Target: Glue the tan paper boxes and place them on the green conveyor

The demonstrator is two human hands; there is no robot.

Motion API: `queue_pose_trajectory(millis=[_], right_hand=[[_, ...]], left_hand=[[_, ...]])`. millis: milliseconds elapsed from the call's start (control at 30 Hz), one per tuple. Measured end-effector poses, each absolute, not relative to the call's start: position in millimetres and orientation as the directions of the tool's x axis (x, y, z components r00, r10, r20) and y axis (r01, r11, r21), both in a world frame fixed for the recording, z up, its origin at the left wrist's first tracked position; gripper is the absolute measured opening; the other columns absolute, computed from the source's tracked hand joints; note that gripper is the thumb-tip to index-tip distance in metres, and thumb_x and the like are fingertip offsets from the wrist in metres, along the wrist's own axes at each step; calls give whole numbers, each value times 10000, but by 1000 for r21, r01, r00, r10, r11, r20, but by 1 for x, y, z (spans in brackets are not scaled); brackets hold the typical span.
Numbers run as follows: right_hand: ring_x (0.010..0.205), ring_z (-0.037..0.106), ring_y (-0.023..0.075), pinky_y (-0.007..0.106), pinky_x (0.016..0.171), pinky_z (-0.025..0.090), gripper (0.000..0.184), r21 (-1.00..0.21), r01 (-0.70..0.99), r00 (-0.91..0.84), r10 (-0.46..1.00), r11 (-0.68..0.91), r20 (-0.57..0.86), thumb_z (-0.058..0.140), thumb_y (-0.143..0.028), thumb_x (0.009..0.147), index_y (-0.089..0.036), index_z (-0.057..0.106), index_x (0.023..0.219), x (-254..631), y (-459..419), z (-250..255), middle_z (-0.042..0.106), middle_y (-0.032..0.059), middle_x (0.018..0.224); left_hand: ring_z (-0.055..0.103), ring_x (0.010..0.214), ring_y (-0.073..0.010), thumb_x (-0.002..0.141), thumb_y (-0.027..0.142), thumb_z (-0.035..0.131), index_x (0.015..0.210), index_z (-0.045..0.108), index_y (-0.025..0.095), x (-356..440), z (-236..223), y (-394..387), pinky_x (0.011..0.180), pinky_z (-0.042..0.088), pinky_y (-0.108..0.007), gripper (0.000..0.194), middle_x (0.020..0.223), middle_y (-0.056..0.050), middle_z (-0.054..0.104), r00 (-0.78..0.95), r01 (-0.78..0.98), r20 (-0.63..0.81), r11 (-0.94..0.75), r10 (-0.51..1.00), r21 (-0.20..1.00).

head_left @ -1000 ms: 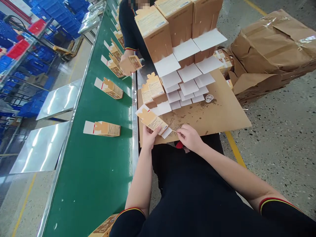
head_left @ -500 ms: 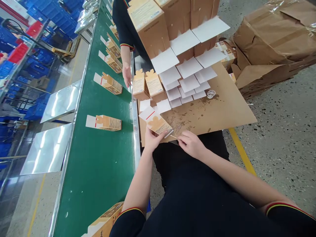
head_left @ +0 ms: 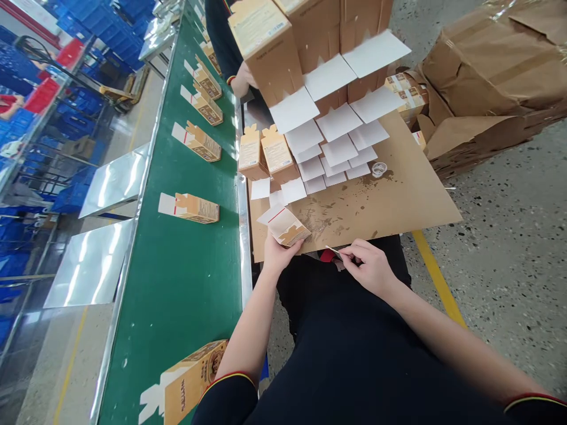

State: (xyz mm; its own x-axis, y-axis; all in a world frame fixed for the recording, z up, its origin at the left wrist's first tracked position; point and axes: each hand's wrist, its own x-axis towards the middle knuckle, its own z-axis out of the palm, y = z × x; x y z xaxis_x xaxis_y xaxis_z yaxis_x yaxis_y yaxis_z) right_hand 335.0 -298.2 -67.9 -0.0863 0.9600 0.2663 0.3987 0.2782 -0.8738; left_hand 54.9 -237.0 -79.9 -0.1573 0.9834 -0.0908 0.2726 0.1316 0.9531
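My left hand (head_left: pixel 282 256) is closed around a small tan carton (head_left: pixel 290 230) at the near edge of the brown board (head_left: pixel 354 218). The carton tilts, with its white, red-lined flap raised away from me. To its right, my right hand (head_left: pixel 371 267) pinches a thin pale stick (head_left: pixel 333 250), its tip apart from the carton. Beyond my left hand, two tan cartons (head_left: pixel 278 154) stand side by side on the board. A small clear cup (head_left: pixel 379 170) sits farther right among wet-looking spots.
Stacked cartons with white flaps (head_left: pixel 339 141) rise on the board. On my left runs a green conveyor belt (head_left: pixel 186 283) carrying several cartons (head_left: pixel 197 208). A co-worker's hand (head_left: pixel 243 79) is by the stack's far side. A large paper-wrapped bundle (head_left: pixel 496 77) lies on the right.
The carton in my left hand has tipped up, and my right hand has drawn the stick away rightward. Belt cartons have shifted away from me. The co-worker's carton now stands on the board.
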Motion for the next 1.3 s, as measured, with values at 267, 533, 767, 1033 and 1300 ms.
queue_pose_trajectory(millis=[267, 533, 767, 1033, 1300], right_hand=[[572, 544, 155, 321, 543, 485, 201, -852, 421, -36, 944, 312, 328, 716, -282, 1058, -250, 826, 893, 365, -289, -68, 647, 12, 703], [548, 563, 153, 325, 513, 485, 174, -838, 425, -49, 933, 343, 358, 749, -288, 1037, -253, 835, 890, 378, -271, -71, 677, 11, 703], [562, 591, 166, 352, 532, 516, 214, -803, 510, 62, 917, 309, 393, 757, -351, 1074, -254, 831, 898, 409, -275, -65, 696, 35, 709], [572, 583, 151, 319, 540, 528, 347, -792, 568, 184, 903, 226, 389, 769, -502, 1070, -234, 830, 858, 427, -276, -59, 688, 33, 692], [581, 581, 162, 342, 583, 501, 243, -730, 642, 195, 871, 234, 451, 722, -365, 1060, -235, 815, 877, 429, -270, -53, 671, 24, 701]], left_hand=[[739, 1435, -402, 663, 407, 1120, 1337, 711, 189, -50, -49, -235, 1270, 574, -608, 819, 1459, -207, 776, -635, 176, 80, 43, 768, 984], [735, 1411, -360, 569, 250, 1130, 1348, 573, 207, -111, -57, -238, 1264, 559, -620, 958, 1419, -185, 744, -895, 132, 2, 260, 447, 957], [609, 1500, -301, 902, 300, 857, 1415, 490, 251, -61, -71, -264, 1304, 489, -533, 633, 1501, -155, 582, -868, 462, 381, 235, 319, 855], [721, 1285, -240, 1057, 520, 658, 1293, 684, 254, -15, -6, -113, 1154, 566, -372, 357, 1355, -108, 726, -614, 249, 209, -64, 762, 966], [766, 1288, -420, 889, 600, 874, 1065, 816, 180, 14, 8, -26, 1127, 604, -545, 458, 1214, -195, 847, -388, 159, -213, 293, 896, 943]])
